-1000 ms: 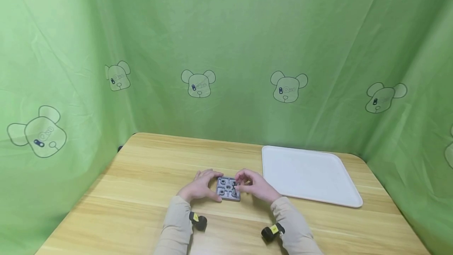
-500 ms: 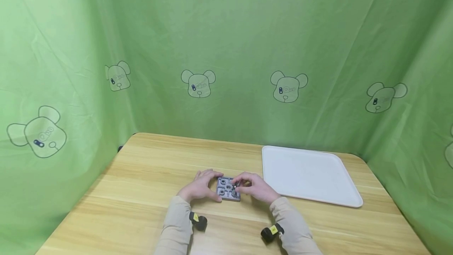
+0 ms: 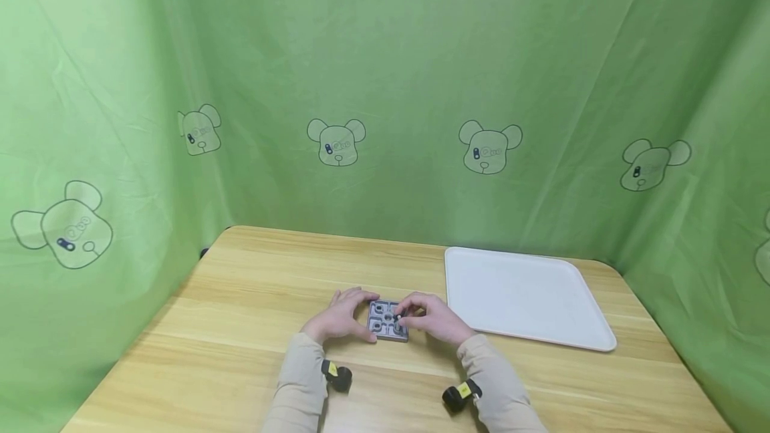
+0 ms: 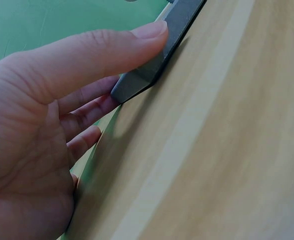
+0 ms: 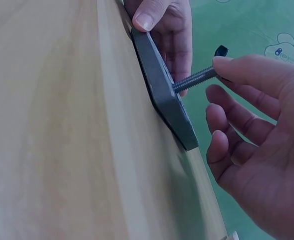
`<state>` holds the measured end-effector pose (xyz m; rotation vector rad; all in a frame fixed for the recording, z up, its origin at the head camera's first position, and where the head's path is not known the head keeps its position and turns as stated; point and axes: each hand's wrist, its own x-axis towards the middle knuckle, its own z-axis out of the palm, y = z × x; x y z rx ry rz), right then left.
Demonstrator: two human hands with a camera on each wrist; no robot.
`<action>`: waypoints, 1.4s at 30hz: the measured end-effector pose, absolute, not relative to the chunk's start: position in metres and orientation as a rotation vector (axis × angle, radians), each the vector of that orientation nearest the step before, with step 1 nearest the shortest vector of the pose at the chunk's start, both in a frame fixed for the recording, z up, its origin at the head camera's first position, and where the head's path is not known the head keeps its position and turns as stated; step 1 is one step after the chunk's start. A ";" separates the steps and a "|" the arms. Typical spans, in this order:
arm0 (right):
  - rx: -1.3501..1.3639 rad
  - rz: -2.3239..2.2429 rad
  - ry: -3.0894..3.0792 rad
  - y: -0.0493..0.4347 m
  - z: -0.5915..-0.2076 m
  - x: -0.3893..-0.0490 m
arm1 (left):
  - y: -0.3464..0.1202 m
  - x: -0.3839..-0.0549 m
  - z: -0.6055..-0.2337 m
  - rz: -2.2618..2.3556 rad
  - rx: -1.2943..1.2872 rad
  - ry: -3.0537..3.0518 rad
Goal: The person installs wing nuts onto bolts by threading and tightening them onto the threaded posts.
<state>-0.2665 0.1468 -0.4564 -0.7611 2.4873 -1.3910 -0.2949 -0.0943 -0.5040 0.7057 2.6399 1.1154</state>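
A small grey square plate (image 3: 383, 329) with recesses and round holes lies flat on the wooden table. My left hand (image 3: 339, 318) grips its left side, thumb at the near corner and fingers at the far one. In the left wrist view, the thumb presses the dark edge of the plate (image 4: 143, 75). A threaded bolt (image 5: 196, 79) stands upright from the plate's right half. My right hand (image 3: 438, 318) pinches the bolt near its dark top between thumb and index finger. The other right fingers curl loosely below. Whether the bolt's lower end sits in a hole is hidden.
A white tray (image 3: 523, 296) lies at the right rear of the wooden table (image 3: 228, 326), beyond the right hand. Green curtains (image 3: 409, 85) with bear-head prints surround the table at the back and sides. Black wrist cameras are strapped on both sleeves.
My right fingers have shifted slightly left over the plate and changed their hold at the bolt's top. The left hand and plate have stayed in place.
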 end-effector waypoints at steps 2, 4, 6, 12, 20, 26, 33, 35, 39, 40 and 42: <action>-0.745 -1.401 2.487 0.145 -0.451 -0.262 | -0.094 -0.294 -0.503 1.118 0.704 2.638; -0.729 -1.408 2.491 0.144 -0.449 -0.261 | -0.094 -0.293 -0.503 1.129 0.703 2.635; -0.719 -1.418 2.489 0.144 -0.453 -0.263 | -0.094 -0.293 -0.502 1.132 0.703 2.634; -0.702 -1.419 2.505 0.146 -0.479 -0.280 | -0.094 -0.293 -0.501 1.136 0.704 2.633; -0.723 -1.415 2.495 0.150 -0.490 -0.287 | -0.095 -0.292 -0.503 1.110 0.696 2.639; -0.662 -1.460 2.473 0.155 -0.484 -0.285 | -0.095 -0.292 -0.503 1.116 0.702 2.643; -0.662 -1.443 2.486 0.157 -0.484 -0.285 | -0.095 -0.293 -0.504 1.119 0.700 2.645; -0.672 -1.434 2.481 0.157 -0.483 -0.285 | -0.094 -0.293 -0.504 1.119 0.699 2.642; -0.696 -1.397 2.476 0.156 -0.481 -0.283 | -0.094 -0.293 -0.505 1.119 0.693 2.639; -0.697 -1.388 2.472 0.155 -0.481 -0.282 | -0.094 -0.294 -0.505 1.118 0.690 2.638; -0.707 -1.376 2.460 0.154 -0.480 -0.282 | -0.095 -0.295 -0.505 1.117 0.688 2.639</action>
